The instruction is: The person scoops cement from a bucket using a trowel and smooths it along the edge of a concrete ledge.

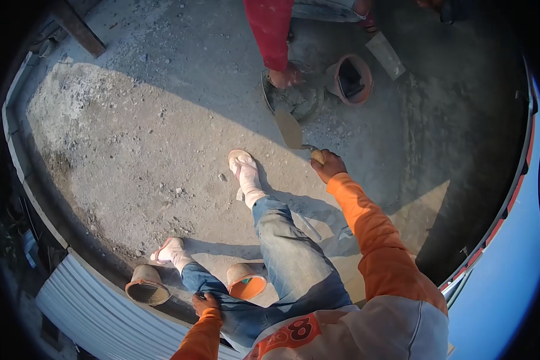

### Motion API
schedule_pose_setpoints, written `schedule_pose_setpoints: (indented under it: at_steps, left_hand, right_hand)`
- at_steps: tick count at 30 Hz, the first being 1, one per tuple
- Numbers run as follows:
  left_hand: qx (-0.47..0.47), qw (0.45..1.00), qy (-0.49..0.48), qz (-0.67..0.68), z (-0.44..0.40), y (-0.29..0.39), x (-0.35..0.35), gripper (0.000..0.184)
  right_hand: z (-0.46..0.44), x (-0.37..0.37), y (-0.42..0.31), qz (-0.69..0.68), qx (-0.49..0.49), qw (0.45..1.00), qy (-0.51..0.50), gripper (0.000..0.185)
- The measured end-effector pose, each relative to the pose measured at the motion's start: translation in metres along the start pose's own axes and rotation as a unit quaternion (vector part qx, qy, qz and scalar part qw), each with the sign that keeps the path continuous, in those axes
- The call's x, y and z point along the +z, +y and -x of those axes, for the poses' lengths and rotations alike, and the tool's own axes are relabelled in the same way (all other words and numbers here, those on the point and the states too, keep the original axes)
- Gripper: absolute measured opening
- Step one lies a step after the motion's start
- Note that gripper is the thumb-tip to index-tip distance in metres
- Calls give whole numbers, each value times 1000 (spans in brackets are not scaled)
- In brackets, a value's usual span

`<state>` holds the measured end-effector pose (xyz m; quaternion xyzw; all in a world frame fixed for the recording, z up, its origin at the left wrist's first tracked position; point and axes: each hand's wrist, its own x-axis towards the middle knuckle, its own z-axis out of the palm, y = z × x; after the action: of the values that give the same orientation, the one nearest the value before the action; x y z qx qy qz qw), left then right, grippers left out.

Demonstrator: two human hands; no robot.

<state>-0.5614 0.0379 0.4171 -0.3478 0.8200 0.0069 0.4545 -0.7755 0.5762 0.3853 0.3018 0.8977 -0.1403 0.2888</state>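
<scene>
My right hand (328, 166) is closed round the handle of a trowel (290, 128), which stretches up and left. The trowel's blade tip lies at the lower rim of a round pan (270, 99) that holds grey wet mortar (295, 102). Inside that pan is a co-worker's hand (285, 77), below a red sleeve (270, 36). At the lower left, my left hand (206, 303) rests against my jeans near the knee, its fingers partly bent, with no object visible in it.
Right of the pan stands a bucket (366, 78) with something dark inside; a flat float (386, 56) lies beyond it. Two more buckets (144, 274) (239, 273) are by my legs. Corrugated metal (96, 306) borders the lower left; a beam (78, 27) is at the upper left.
</scene>
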Motion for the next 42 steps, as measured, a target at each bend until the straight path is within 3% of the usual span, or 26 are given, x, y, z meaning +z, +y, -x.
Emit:
schedule_pose_setpoints:
  at_steps: [7, 16, 25, 27, 30, 34, 38, 42]
  left_hand:
    - [-26, 999, -15, -33, 8, 28, 13, 44]
    - [-26, 999, 7, -41, 18, 45, 23, 39]
    - [-28, 999, 11, -12, 22, 47, 30, 41]
    - [-34, 999, 11, -18, 20, 47, 30, 41]
    - [-40, 999, 3, -29, 22, 49, 26, 42]
    - [-36, 999, -2, -16, 23, 48, 20, 42]
    - [-18, 1000, -7, 3, 25, 42, 12, 45]
    - [-46, 995, -54, 72, 28, 36, -15, 52]
  right_hand:
    - [-42, -11, 28, 50, -34, 997, 45, 42]
    - [-132, 3, 1, 37, 48, 998, 19, 43]
    - [-147, 20, 4, -196, 8, 981, -11, 44]
    - [-137, 8, 1, -273, 127, 944, -134, 36]
    - [-124, 22, 12, -350, 114, 920, -134, 22]
    - [-101, 33, -4, -430, 61, 888, -149, 21]
    - [-61, 16, -56, -489, -28, 852, -186, 28]
    - [-6, 8, -135, -420, -145, 865, -235, 41]
